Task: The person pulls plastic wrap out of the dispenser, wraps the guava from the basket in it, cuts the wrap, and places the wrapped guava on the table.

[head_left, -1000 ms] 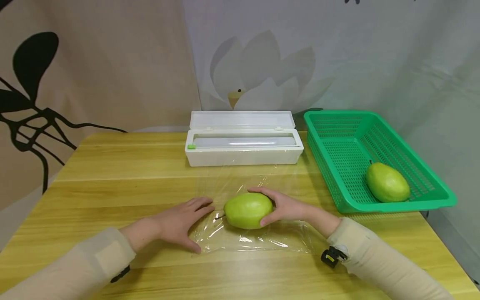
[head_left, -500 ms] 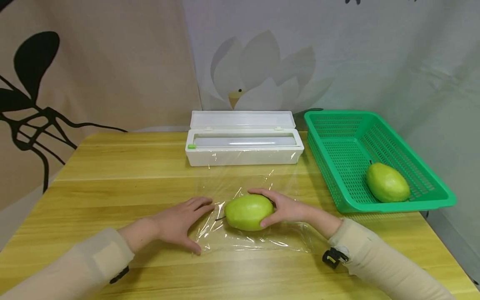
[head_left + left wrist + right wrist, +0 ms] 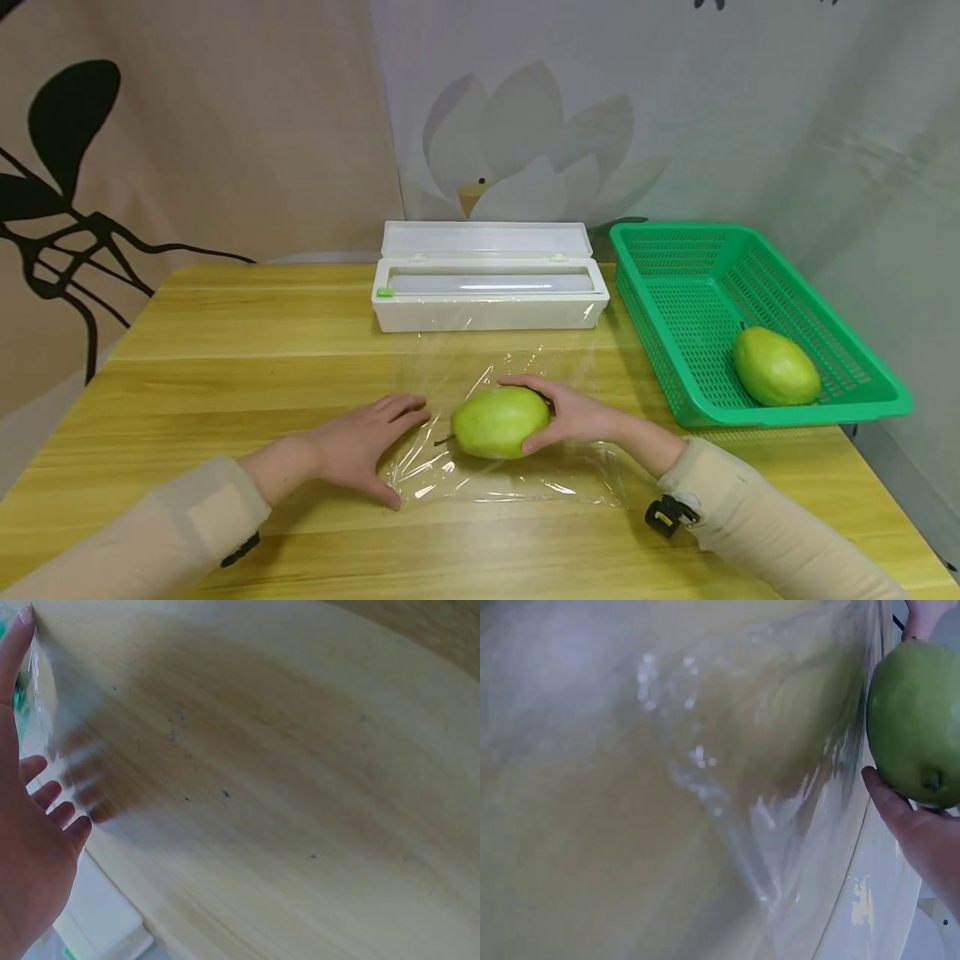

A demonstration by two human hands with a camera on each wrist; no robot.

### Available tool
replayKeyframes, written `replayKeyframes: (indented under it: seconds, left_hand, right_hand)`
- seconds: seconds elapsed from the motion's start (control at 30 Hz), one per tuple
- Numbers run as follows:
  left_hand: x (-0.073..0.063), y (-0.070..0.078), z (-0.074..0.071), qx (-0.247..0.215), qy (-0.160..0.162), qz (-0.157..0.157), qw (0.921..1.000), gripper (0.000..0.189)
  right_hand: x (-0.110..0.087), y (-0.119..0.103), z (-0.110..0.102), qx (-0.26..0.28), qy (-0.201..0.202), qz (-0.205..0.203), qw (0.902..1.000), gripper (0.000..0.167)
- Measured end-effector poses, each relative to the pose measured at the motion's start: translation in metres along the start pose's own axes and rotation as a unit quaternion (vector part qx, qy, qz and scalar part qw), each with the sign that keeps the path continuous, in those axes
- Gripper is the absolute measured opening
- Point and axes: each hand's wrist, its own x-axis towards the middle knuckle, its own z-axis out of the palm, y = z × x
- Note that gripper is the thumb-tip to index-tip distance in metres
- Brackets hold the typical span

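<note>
We could not see 1 end of the green fruit (image 3: pixel 495 423) from the head, because the right hand (image 3: pixel 577 414) hid it: its grip was wrapped round that end. The fruit sat on clear film (image 3: pixel 510 486) over the wooden counter (image 3: pixel 315 550). The film was so see-through that its edges were hard to find. The left hand (image 3: pixel 360 446) had loose, spread fingers at the film's side; we could not tell if they touched it. Behind stood a white box (image 3: pixel 491 317), lid up. To the right, a green basket (image 3: pixel 750 415) held a second fruit (image 3: pixel 776 367). The right wrist view cut off the first fruit but showed us a dark dimple (image 3: pixel 932 778) that the head view hid.
</note>
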Motion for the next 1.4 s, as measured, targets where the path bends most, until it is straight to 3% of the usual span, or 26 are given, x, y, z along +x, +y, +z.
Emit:
replayKeyframes:
  seconds: [0.13,0.37,0.6,0.87,0.97,1.1,1.23,1.4]
  left_hand:
    - [0.0,0.0,0.0,-0.005,0.006,0.007,0.9999,0.114]
    - [0.0,-0.001,0.001,-0.013,0.008,0.011,0.9998,0.116]
    - [0.0,-0.002,0.001,-0.013,0.001,0.007,0.9999,0.116]
    - [-0.002,0.0,-0.001,-0.036,0.003,-0.006,0.9993,0.116]
    - [-0.004,0.002,-0.003,-0.049,0.011,-0.009,0.9987,0.117]
    - [-0.007,0.0,-0.003,-0.059,0.03,-0.003,0.9978,0.116]
    - [-0.009,-0.002,-0.001,-0.06,0.069,0.002,0.9958,0.11]
    - [-0.01,0.001,-0.003,-0.062,0.136,0.008,0.9887,0.085]
  right_hand:
    - [0.001,0.001,-0.001,0.009,0.015,-0.001,0.9998,0.086]
    - [0.001,-0.001,-0.002,0.035,-0.008,-0.01,0.9993,0.09]
    - [-0.003,-0.002,-0.001,0.028,-0.011,0.001,0.9995,0.093]
    - [-0.031,0.0,-0.013,-0.011,0.101,-0.044,0.9938,0.085]
    - [-0.047,0.006,-0.016,-0.046,0.116,-0.06,0.9903,0.074]
    - [-0.066,0.015,-0.014,-0.102,0.069,-0.054,0.9909,0.057]
    - [-0.078,0.021,-0.007,-0.167,0.021,-0.038,0.985,0.056]
    - [-0.089,0.026,-0.005,-0.202,0.023,-0.022,0.9788,0.057]
